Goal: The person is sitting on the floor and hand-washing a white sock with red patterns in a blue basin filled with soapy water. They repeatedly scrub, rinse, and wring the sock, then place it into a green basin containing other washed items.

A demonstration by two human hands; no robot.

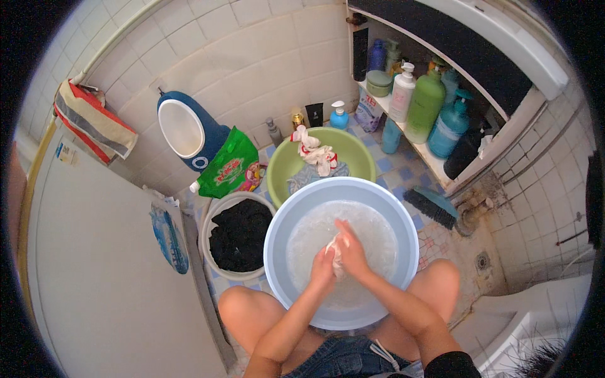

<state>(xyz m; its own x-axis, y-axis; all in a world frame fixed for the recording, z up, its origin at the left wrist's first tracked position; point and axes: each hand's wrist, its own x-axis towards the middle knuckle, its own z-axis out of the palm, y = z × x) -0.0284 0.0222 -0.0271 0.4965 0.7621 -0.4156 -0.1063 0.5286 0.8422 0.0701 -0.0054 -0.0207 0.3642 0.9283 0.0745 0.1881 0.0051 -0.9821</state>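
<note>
Both my hands are over the middle of a large light blue basin [272, 252] of cloudy, sudsy water, set between my knees. A small wet whitish cloth [338, 261] is bunched between them. My left hand [322, 269] closes around its left side. From the right, my right hand [353, 252] presses against it, fingers pointing up and left. The palms and part of the cloth are hidden. Just behind stands a green basin [276, 165] holding a white and red garment [321, 157] and a blue-grey cloth [315, 175].
Left of the blue basin, a white bucket [205, 242] holds dark clothes [239, 234]; a green detergent bag [232, 165] stands behind it. Pump bottles [426, 104] line a shelf at the right, near a scrubbing brush [433, 206]. A white panel [94, 233] borders the left.
</note>
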